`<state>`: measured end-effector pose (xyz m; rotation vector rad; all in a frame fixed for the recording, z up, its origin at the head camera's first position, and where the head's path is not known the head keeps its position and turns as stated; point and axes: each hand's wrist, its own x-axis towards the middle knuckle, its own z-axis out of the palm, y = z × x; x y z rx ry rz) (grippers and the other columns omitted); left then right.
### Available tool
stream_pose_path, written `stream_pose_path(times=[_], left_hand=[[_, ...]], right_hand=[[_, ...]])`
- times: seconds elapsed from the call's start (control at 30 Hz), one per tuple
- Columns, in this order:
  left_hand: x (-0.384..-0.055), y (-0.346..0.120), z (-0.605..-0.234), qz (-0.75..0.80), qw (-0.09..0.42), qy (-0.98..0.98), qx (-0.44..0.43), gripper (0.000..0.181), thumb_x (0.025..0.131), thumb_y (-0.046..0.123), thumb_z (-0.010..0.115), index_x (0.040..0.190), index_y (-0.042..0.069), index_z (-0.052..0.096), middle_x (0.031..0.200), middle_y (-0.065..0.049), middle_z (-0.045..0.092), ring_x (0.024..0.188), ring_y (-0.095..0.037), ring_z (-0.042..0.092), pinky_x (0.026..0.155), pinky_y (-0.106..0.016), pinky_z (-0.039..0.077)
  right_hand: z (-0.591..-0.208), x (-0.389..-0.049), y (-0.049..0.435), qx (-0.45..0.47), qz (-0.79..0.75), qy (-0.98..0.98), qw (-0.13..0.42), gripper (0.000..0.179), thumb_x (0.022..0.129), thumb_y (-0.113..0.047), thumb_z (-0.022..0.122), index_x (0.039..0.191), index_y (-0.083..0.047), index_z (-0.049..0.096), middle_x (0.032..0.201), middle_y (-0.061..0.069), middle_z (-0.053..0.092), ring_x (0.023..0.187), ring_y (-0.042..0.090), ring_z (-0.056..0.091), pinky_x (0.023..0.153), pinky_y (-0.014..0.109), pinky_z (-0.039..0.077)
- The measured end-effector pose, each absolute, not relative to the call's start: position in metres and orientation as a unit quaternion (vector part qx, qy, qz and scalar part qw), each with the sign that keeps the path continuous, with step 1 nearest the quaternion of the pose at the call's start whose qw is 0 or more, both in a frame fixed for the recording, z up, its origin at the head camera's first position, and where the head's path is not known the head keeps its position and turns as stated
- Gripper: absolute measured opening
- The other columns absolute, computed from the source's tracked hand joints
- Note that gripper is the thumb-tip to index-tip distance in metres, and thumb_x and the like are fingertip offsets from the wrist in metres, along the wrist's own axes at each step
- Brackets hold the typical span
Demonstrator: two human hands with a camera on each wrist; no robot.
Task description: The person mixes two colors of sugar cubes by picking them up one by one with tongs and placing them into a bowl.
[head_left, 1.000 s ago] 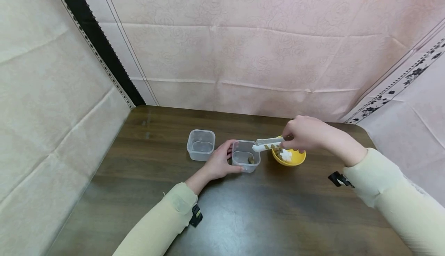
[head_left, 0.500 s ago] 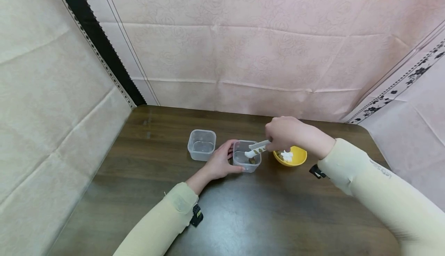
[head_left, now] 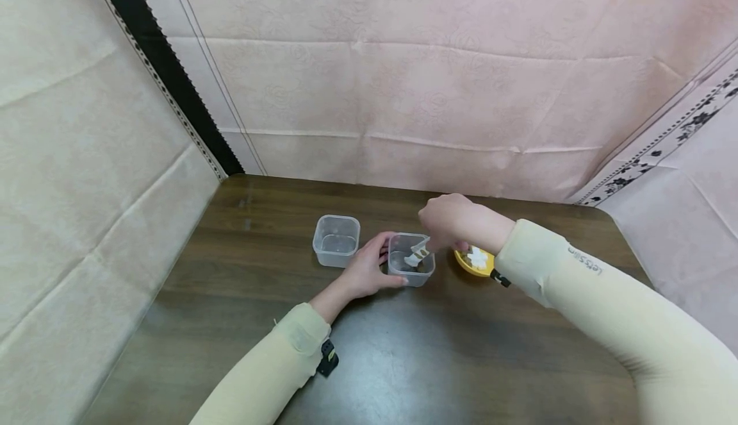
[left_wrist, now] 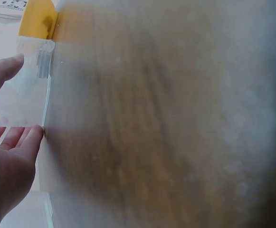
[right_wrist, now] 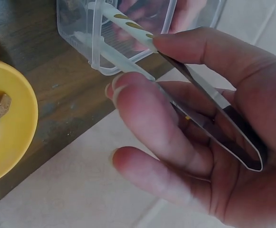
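Observation:
My left hand (head_left: 366, 273) grips a small clear plastic container (head_left: 416, 279) from its left side, thumb at the near wall and fingers at the far side. In my right hand (head_left: 448, 221) I hold small metal tongs (right_wrist: 214, 97) with white, leaf-patterned arms, pinched between thumb and fingers. The arms (right_wrist: 128, 24) reach down into the container and stand apart in the right wrist view. A small brown piece (right_wrist: 72, 4) shows inside the container. Just to the right, partly hidden under my right wrist, is a yellow bowl (head_left: 474, 272) with brown chunks (right_wrist: 2, 105) and white pieces (head_left: 477, 258).
A second clear plastic container (head_left: 336, 240) stands to the left of my left hand. Everything rests on a dark brown wooden table (head_left: 259, 245), whose far edge meets a pale cloth backdrop (head_left: 369, 91).
My right hand has moved left from over the yellow bowl to the container, and the tongs have gone down into it. The left hand stays in place on the container.

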<state>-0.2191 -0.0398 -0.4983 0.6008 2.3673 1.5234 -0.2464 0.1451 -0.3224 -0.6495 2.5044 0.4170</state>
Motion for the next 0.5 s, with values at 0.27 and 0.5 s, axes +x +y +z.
stream_pose_path(times=[0.27, 0.5], left_hand=[[-0.219, -0.040, -0.499, 0.527, 0.125, 0.814, 0.211, 0.090, 0.083, 0.016, 0.095, 0.157, 0.011, 0.044, 0.157, -0.014, 0.050, 0.144, -0.028, 0.054, 0.119, -0.039, 0.047], [-0.219, -0.040, -0.498, 0.527, 0.127, 0.813, 0.210, 0.090, 0.083, 0.016, 0.095, 0.156, 0.010, 0.044, 0.157, -0.014, 0.050, 0.144, -0.028, 0.054, 0.118, -0.039, 0.047]], right_hand=[[-0.325, -0.253, 0.138, -0.227, 0.177, 0.913, 0.287, 0.021, 0.094, -0.025, 0.069, 0.078, -0.012, 0.068, 0.054, -0.001, 0.069, 0.048, 0.011, 0.069, 0.050, 0.026, 0.052], [-0.325, -0.261, 0.135, -0.185, 0.147, 0.907, 0.349, 0.022, 0.098, -0.025, 0.070, 0.087, -0.006, 0.074, 0.066, 0.006, 0.075, 0.060, 0.019, 0.076, 0.057, 0.028, 0.061]])
